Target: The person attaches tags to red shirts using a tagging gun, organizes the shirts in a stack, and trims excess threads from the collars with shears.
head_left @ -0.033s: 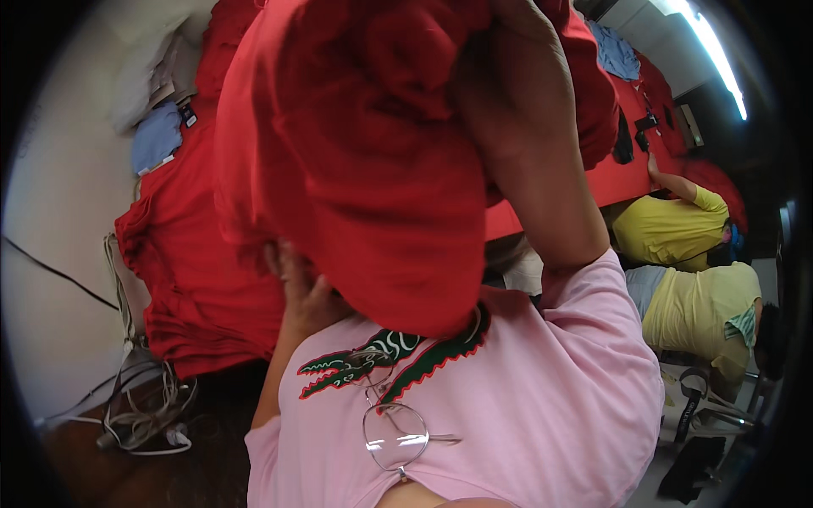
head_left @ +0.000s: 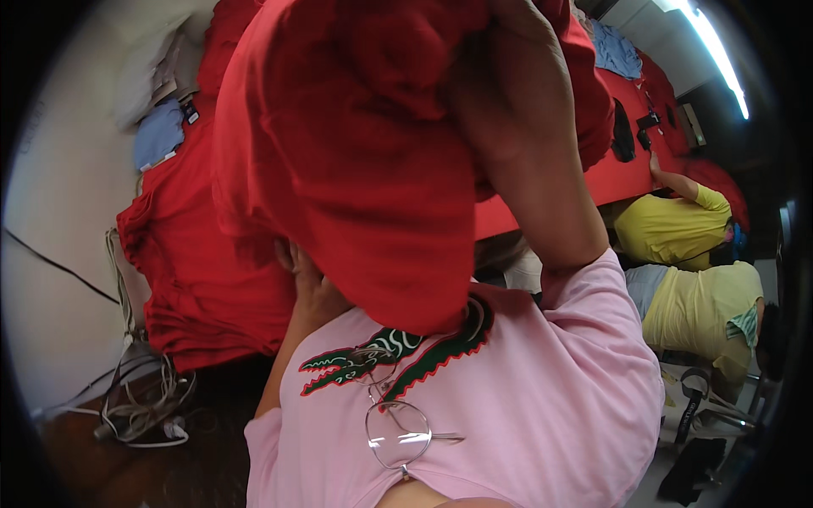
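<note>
A large red garment (head_left: 364, 203) hangs bunched in front of my chest and fills the upper middle of the view. My right hand (head_left: 508, 93) is raised at its upper right side and closed into the cloth; folds hide the fingertips. Lower down, my left hand (head_left: 313, 284) is beside the hanging edge, its fingers partly behind the fabric. Those fingers that show are loosely stretched and slightly apart, touching the red cloth. More red fabric (head_left: 203, 271) lies piled to the left, behind the garment.
Folded blue cloth (head_left: 159, 135) rests at the pile's far left. Tangled cables (head_left: 144, 415) hang below it. At right, a red-covered table (head_left: 627, 173) carries blue cloth (head_left: 616, 51) and dark items. Two people, one in a yellow top (head_left: 669, 229), are beside it.
The hanging garment has swung slightly left and its lower edge has risen a little. My left hand has shifted slightly right, with less of its fingers showing. My right hand stays in the cloth.
</note>
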{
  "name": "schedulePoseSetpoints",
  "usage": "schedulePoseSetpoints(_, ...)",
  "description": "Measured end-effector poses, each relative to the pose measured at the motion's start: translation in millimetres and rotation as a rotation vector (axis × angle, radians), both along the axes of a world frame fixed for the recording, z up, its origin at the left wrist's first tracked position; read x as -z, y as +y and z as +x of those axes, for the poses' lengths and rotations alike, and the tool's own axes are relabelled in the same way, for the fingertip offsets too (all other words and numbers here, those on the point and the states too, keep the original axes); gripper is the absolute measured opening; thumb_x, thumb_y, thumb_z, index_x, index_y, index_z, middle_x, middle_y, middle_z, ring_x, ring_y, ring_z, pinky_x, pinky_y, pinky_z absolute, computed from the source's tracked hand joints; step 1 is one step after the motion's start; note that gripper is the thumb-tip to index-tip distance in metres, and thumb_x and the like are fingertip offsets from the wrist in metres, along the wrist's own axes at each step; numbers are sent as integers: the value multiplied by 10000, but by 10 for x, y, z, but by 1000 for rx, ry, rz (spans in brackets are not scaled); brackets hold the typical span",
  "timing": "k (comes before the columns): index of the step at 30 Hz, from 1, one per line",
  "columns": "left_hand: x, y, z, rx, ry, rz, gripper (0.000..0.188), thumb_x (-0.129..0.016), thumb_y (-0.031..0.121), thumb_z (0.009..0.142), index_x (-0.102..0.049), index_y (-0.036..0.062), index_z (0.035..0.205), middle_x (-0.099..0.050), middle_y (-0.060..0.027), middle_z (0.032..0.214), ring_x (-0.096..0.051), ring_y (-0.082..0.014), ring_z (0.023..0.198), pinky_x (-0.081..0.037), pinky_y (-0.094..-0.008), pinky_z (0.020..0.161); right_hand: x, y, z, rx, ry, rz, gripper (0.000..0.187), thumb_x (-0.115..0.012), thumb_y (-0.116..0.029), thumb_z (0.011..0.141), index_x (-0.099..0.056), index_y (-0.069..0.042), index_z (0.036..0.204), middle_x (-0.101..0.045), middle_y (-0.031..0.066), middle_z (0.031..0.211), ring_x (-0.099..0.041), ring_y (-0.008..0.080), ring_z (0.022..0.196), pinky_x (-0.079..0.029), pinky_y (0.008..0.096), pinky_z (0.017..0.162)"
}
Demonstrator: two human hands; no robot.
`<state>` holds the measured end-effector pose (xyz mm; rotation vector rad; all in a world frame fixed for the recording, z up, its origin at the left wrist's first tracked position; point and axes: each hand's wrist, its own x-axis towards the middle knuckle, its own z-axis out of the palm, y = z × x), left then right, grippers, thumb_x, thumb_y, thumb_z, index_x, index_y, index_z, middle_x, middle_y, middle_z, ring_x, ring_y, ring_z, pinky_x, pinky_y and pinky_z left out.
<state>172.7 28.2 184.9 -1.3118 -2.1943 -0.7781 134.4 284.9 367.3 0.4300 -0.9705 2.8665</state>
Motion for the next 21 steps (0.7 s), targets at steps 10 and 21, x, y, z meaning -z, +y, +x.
schedulePoseSetpoints(10,105,97,658,-133,-503,126,1116,-857,562,785,-267,125,1625,-395,-217,1593,-414,-377,1466,-360,-514,1190,-64,123,1242,-278,-230,-121,142,-640,-231,1063,-672,-125,1152,-730,31,1031,-708,169,965,-590,348,806)
schedulePoseSetpoints(21,-705,-983,306,-290,-919,320,946,-846,482,821,-415,85,1564,-547,-220,1484,-545,-335,1376,-444,-459,1132,-89,616,1533,-266,-231,113,255,-543,-257,1108,-627,-70,1259,-719,97,1194,-720,221,1038,-611,412,845)
